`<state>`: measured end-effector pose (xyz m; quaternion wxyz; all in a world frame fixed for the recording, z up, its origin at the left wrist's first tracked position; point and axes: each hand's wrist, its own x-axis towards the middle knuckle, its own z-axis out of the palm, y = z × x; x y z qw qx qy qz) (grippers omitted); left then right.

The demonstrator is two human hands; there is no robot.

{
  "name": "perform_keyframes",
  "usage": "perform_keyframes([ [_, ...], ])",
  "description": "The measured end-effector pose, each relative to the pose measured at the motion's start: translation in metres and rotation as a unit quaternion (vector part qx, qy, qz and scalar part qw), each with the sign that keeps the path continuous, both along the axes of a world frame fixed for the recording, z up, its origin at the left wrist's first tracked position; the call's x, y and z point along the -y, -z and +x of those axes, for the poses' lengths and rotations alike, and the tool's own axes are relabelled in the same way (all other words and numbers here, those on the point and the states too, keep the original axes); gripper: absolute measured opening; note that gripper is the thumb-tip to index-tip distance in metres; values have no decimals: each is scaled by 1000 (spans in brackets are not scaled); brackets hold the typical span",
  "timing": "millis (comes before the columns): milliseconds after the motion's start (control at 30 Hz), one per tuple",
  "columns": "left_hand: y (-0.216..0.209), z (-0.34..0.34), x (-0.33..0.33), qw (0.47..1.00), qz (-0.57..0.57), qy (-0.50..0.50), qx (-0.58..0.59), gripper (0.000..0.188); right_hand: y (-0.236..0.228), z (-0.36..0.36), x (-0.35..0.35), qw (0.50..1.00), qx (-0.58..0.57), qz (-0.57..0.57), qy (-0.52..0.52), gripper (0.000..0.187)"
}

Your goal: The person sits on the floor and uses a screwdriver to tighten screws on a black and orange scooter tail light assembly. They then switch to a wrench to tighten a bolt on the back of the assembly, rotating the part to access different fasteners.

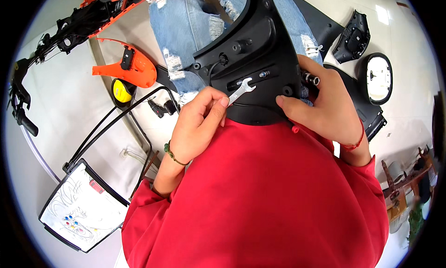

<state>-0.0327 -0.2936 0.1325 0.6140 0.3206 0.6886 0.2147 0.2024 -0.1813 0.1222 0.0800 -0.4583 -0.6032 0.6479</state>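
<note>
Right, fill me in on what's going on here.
A person sits with a black molded panel across their ripped jeans. The left hand holds a small open-ended wrench over it, close to a small metal piece on the panel. The right hand is at the panel's edge, beside a shiny metal cylinder; its fingers' grip is partly hidden.
</note>
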Motion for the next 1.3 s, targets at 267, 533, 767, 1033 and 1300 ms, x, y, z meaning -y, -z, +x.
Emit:
perform_keyframes([
  [267, 5, -4, -13, 985, 91, 70, -131, 7, -9, -24, -8, 996, -36, 81, -26, 49],
  [533, 14, -22, -25, 948, 186, 145, -212, 10, -18, -43, -28, 994, -13, 83, -62, 42],
  [767, 21, -28, -28, 955, 200, 124, -181, 7, -27, -51, -32, 993, 16, 92, -66, 37],
  [1033, 25, -39, -32, 945, 251, 106, -182, 9, -37, -71, -37, 993, 50, 86, -70, 35],
  [1300, 29, -54, -42, 872, 355, 194, -278, 17, -40, -78, -38, 991, 62, 90, -77, 34],
])
